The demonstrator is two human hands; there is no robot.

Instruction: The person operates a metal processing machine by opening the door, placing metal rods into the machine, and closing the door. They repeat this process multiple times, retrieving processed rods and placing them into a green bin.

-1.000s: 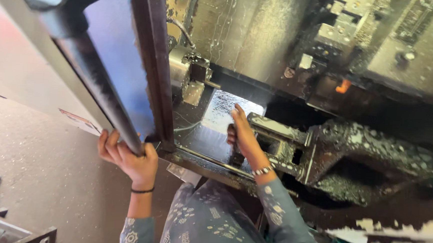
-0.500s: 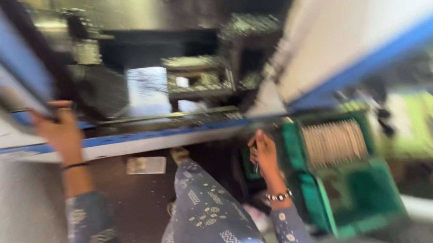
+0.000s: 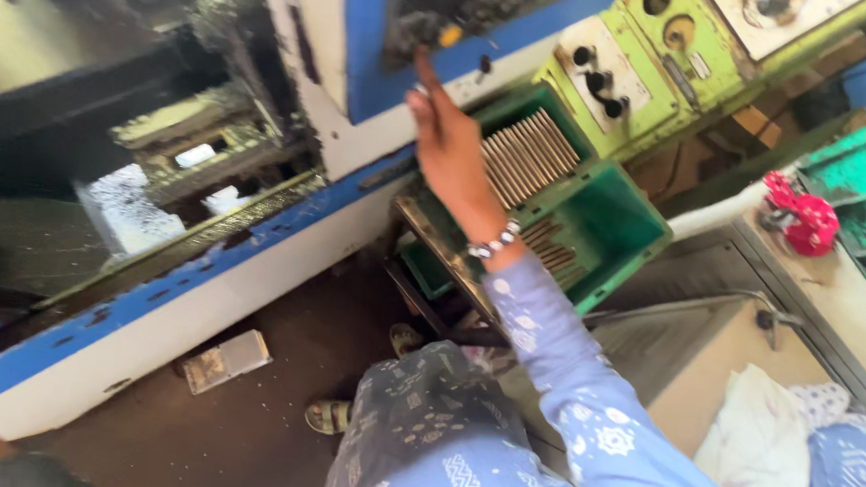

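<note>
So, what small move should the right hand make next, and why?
Probably reach a little further up to the blue door panel. The right hand is raised and empty, index finger extended near the panel's lower edge, above the green crate of metal rods.

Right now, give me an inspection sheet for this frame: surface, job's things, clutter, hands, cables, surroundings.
Surface: dark, stained floor.
Job's things: green crate with a row of metal rods, on a frame beside the machine.
Clutter: small flat box on the floor; red cloth bundle on the bench at right.
Hands: right hand raised above the crate, forefinger pointing at the blue-and-white machine door, empty; left hand out of view.
Cables: nothing seen.
Surroundings: green control panel with knobs; open machine chamber.
</note>
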